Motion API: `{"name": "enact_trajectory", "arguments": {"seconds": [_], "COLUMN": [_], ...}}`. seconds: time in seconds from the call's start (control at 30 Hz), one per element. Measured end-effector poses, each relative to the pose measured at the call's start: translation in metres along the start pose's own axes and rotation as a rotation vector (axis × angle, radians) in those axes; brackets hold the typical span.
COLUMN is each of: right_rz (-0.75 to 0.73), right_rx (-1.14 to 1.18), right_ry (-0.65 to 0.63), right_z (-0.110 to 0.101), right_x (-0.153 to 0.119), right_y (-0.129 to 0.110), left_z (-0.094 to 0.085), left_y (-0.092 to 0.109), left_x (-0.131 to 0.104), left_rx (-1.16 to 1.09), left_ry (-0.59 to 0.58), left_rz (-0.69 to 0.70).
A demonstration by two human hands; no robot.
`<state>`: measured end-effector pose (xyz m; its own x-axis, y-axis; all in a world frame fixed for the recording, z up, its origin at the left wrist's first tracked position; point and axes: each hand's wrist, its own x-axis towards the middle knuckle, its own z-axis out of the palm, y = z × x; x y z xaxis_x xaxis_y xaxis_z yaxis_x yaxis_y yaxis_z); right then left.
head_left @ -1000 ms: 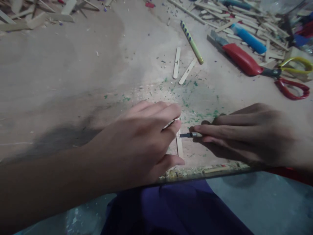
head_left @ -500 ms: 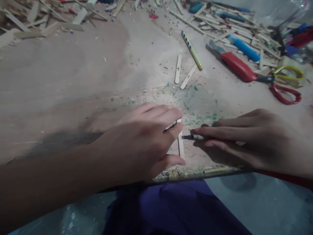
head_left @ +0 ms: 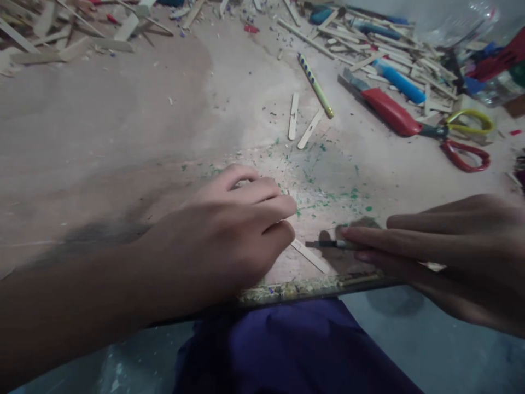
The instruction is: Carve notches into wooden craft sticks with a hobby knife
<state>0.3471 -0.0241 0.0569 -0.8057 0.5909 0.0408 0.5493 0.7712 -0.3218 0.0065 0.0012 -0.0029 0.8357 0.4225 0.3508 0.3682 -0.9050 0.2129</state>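
Observation:
My left hand is closed at the table's near edge, thumb and fingertips together on the upper end of a flat wooden stick, which slants down to the right. My right hand pinches a slim tool with a narrow dark blade; the blade points left, just above the stick and apart from it. Further up the table lie two short notched sticks, one nearly upright and one slanted, beside a yellow pencil with dark dots.
Red-and-yellow-handled scissors and a cutter with a red-wrapped handle lie at the right. Behind them are a blue marker-like tube, a heap of sticks and a clear plastic bottle. Wood scraps fill the back left. Green flecks dot the middle.
The stick under my left hand has turned from nearly upright to slanting. My left thumb has drawn in to the fingers. My right hand has moved the blade right, off the stick. The view has shifted slightly.

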Motion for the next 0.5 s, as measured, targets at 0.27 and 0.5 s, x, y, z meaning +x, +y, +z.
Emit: {"name": "enact_trajectory", "arguments": {"seconds": [0.27, 0.5], "right_rz": [-0.013, -0.005], "right_rx": [-0.068, -0.145], "right_ry": [-0.023, -0.041], "right_z": [-0.004, -0.002], "right_x": [0.000, 0.012], "right_y": [-0.007, -0.007], "left_z": [0.002, 0.010], "left_y": [-0.008, -0.009], "left_x": [0.002, -0.004], "left_rx": [-0.186, -0.217], "left_ry": [-0.023, 0.058], "left_rz": [-0.003, -0.020]}}
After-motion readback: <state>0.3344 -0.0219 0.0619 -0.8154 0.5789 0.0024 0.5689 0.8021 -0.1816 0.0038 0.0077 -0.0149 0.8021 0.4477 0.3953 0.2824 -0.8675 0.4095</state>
